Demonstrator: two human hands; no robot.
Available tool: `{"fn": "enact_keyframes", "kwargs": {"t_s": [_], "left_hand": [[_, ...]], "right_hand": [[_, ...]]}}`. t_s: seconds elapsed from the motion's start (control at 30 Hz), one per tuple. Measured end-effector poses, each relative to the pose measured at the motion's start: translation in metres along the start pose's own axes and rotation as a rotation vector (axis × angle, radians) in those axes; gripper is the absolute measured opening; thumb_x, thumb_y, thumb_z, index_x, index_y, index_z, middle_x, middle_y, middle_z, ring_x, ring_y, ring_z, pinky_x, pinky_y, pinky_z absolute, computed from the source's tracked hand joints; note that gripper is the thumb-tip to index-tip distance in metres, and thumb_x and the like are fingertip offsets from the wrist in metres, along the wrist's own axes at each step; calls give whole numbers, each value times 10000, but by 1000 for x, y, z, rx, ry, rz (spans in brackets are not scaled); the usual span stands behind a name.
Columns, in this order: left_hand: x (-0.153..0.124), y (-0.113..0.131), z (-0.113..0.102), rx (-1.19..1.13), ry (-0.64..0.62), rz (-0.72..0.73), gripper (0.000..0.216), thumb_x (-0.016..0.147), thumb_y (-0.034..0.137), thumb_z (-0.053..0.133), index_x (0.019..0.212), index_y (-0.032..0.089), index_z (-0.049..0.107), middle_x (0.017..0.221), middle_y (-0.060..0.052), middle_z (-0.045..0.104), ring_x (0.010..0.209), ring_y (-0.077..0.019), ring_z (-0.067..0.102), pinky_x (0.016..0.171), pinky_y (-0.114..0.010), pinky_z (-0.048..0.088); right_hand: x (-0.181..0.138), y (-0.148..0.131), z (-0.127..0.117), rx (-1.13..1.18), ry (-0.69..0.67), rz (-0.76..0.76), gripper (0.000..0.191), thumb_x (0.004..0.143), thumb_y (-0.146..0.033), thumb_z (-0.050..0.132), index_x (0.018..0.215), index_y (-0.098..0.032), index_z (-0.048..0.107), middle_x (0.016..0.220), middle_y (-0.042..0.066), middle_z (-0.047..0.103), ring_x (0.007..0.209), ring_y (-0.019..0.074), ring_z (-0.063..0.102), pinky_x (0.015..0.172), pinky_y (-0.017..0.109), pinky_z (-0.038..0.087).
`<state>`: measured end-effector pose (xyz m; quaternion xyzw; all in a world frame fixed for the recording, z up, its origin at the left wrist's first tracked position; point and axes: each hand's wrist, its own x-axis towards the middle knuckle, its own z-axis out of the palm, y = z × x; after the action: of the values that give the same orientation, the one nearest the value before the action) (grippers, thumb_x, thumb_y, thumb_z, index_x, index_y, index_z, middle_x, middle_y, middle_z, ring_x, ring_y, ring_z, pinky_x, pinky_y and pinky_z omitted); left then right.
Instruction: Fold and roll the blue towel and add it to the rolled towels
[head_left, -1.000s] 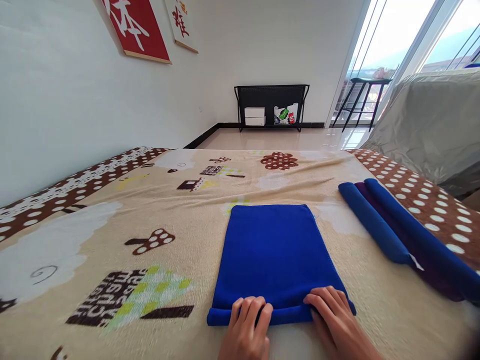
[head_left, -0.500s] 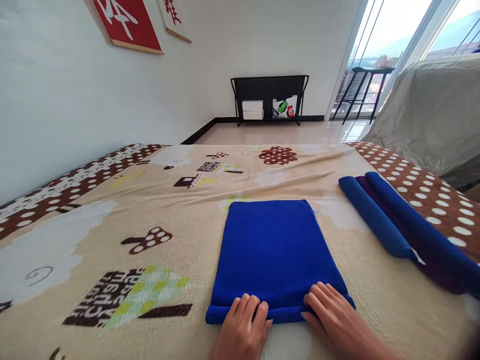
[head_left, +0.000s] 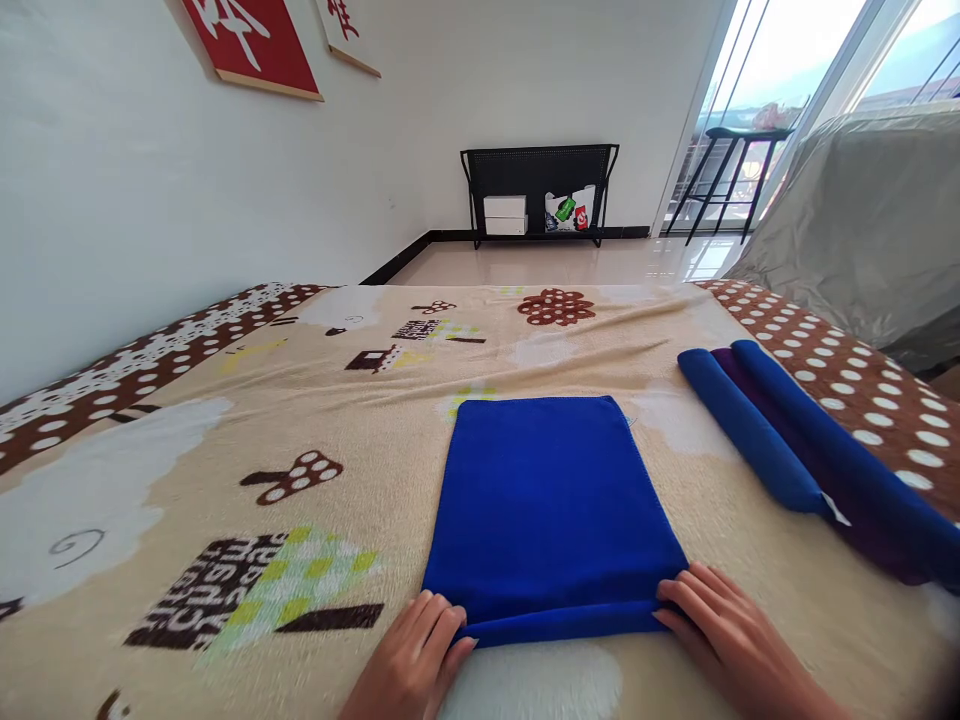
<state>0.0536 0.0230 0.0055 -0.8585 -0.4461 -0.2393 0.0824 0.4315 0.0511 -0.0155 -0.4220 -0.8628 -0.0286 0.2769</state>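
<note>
Our blue cloth (head_left: 555, 500) lies flat on the patterned blanket (head_left: 360, 440), its near edge (head_left: 562, 622) turned into a small roll. Our left hand (head_left: 420, 640) and right hand (head_left: 724, 625) each have the grip pinched on one end of it. We judge it light, soft and floppy, unbreakable, best held at both roll ends.

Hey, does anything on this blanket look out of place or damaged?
Nothing looks spilled or damaged. Two small oddities: wrinkles run across the patterned blanket beyond the blue cloth, breaking its flat spread, and a white tag-like scrap pokes out among the rolled cloths, bright against the darker fabric.
</note>
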Motion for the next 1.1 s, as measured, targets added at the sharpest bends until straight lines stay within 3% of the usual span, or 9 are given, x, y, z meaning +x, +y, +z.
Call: {"fn": "enact_keyframes", "kwargs": {"t_s": [0.27,0.4,0.53,0.67,0.8,0.93,1.1], "left_hand": [[-22,-29,-21,-87,-35,-28,51,973,261,568,954,220,593,789,41,674,755,-124,645,821,-255,462],[-35,-32,-24,-175,-58,-122,86,964,238,566,1045,223,593,889,16,688,846,-135,638,866,-254,461],[-44,-31,-23,-188,-37,-194,113,965,232,546,1056,235,613,937,-12,677,903,-163,620,871,-275,470],[-45,-31,-29,-79,-63,-111,177,931,210,584,1095,242,645,1018,-44,665,985,-187,605,894,-290,467],[-47,-34,-32,2,-80,-12,286,878,177,644,1157,241,648,1046,-48,666,1008,-192,598,917,-291,452],[-51,-33,-27,-70,-41,-103,231,931,157,564,1129,243,645,1061,-50,653,1052,-194,580,942,-299,434],[-46,-28,-25,-153,-59,-224,145,966,224,517,1074,239,613,1055,-48,635,1023,-196,567,921,-305,432]], "right_hand": [[-16,22,-10,112,-102,141,165,947,-392,593,886,-248,644,786,-5,646,757,137,620,707,253,527],[-22,29,-14,186,-165,208,168,934,-394,607,845,-253,629,799,5,644,777,147,622,695,255,540],[-27,32,-14,214,-146,254,187,915,-405,626,816,-247,617,788,11,636,751,155,624,676,268,549],[-26,33,-14,228,-134,272,217,902,-426,633,785,-244,613,751,9,633,706,157,623,644,272,551],[-23,36,-20,249,-213,252,215,890,-428,647,772,-250,624,760,8,651,722,160,635,657,272,559],[-22,38,-28,278,-274,231,182,892,-420,645,809,-257,646,796,8,672,756,162,652,710,280,571],[-22,37,-27,262,-302,265,229,971,-388,526,812,-246,611,775,4,640,731,146,624,665,269,542]]}}
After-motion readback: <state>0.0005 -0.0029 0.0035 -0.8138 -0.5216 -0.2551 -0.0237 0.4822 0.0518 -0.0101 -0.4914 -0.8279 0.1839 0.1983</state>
